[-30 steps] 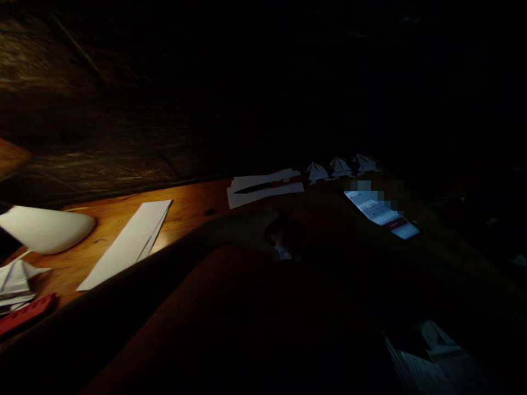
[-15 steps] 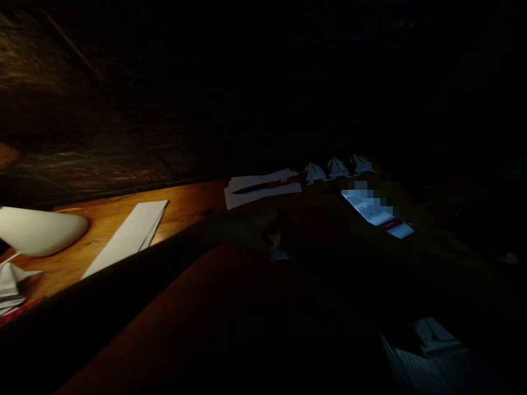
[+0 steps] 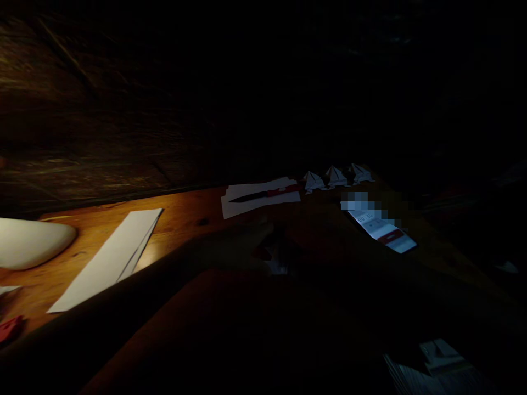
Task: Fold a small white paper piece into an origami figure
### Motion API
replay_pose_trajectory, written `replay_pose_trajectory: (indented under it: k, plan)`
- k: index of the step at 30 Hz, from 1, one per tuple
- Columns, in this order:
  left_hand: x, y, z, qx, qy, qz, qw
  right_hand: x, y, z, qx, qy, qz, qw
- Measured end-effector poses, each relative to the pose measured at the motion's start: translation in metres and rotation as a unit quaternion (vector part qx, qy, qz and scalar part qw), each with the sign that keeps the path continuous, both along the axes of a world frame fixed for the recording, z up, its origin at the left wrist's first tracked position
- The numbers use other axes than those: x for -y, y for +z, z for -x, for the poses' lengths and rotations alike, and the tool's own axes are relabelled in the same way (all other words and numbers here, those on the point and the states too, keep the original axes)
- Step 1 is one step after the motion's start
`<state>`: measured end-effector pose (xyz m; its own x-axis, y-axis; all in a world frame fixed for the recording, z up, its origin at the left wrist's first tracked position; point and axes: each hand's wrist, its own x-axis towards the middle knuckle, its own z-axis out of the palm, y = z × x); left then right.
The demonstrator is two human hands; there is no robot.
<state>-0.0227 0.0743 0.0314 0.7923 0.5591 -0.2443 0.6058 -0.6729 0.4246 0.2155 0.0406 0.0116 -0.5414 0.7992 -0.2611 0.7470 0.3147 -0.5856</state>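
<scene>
Deep shadow covers the middle of the view. My left hand (image 3: 242, 247) reaches in from the left, its fingers closed on a small piece of folded paper (image 3: 278, 264). On the other side of that paper, my right hand (image 3: 310, 244) shows only as a dim shape; its fingers are lost in the dark. Beyond the hands, a knife (image 3: 253, 196) with a dark blade and red handle lies on white paper sheets (image 3: 230, 210). Several folded paper figures stand past the knife's handle, among them a pointed paper figure (image 3: 336, 176).
A lit phone (image 3: 387, 230) lies on the wooden table (image 3: 185, 211) to the right. A long white paper strip (image 3: 111, 258), a rounded white object (image 3: 35, 241) and a red object (image 3: 10, 329) are at the left. A stack of papers (image 3: 442, 356) is at lower right. A dark wall (image 3: 82, 164) rises behind.
The view has shifted slightly, so the table things sit lower and a little further left. My hands stay together around the folded paper, with small finger movements.
</scene>
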Motion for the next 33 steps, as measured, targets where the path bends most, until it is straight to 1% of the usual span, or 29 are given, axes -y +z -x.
replay_pose_trajectory:
  k: [2,4,7,10,12,14,15,18,20,22,24,25,27,29,31,33]
  plan:
    - [0.003,-0.002,0.000,-0.014,0.022,0.011,1.000,-0.003,-0.003,-0.003,-0.007,0.003,0.003,1.000]
    - [0.006,-0.005,0.001,0.007,0.037,0.007,0.999,-0.003,-0.006,-0.004,-0.018,0.004,0.000,1.000]
    - [0.014,-0.015,0.007,0.077,0.046,-0.016,0.996,-0.001,-0.012,-0.004,-0.069,-0.015,-0.001,0.998]
    - [0.026,-0.027,0.015,0.153,0.043,-0.070,0.985,0.004,-0.016,-0.003,-0.074,-0.040,-0.014,0.996]
    - [0.036,-0.033,0.018,0.180,0.001,-0.126,0.976,0.006,-0.017,-0.003,-0.056,-0.053,-0.025,0.997]
    - [0.044,-0.036,0.019,0.164,-0.085,-0.193,0.964,0.006,-0.017,-0.005,-0.044,-0.048,-0.031,0.997]
    - [0.046,-0.037,0.018,0.156,-0.111,-0.209,0.959,0.005,-0.018,-0.006,-0.043,-0.039,-0.037,0.998]
    - [0.049,-0.034,0.013,0.127,-0.125,-0.188,0.966,0.004,-0.025,-0.010,-0.050,-0.021,-0.055,0.997]
    - [0.048,-0.032,0.010,0.119,-0.131,-0.175,0.969,0.004,-0.032,-0.012,-0.061,-0.030,-0.061,0.996]
    - [0.047,-0.030,0.009,0.122,-0.143,-0.177,0.966,0.005,-0.035,-0.013,-0.076,-0.031,-0.073,0.994]
    - [0.048,-0.028,0.009,0.140,-0.148,-0.184,0.962,0.006,-0.032,-0.013,-0.084,-0.010,-0.101,0.991]
    - [0.048,-0.028,0.010,0.151,-0.146,-0.184,0.960,0.007,-0.027,-0.013,-0.081,0.020,-0.105,0.991]
    - [0.052,-0.028,0.010,0.164,-0.130,-0.178,0.961,0.008,-0.015,-0.011,-0.060,0.074,-0.121,0.988]
    - [0.057,-0.028,0.010,0.164,-0.110,-0.174,0.965,0.010,-0.002,-0.009,-0.043,0.110,-0.116,0.986]
    - [0.062,-0.027,0.009,0.161,-0.088,-0.184,0.966,0.012,0.006,-0.007,-0.042,0.112,-0.104,0.987]
    - [0.065,-0.028,0.008,0.164,-0.077,-0.198,0.963,0.013,0.009,-0.007,-0.045,0.100,-0.095,0.989]
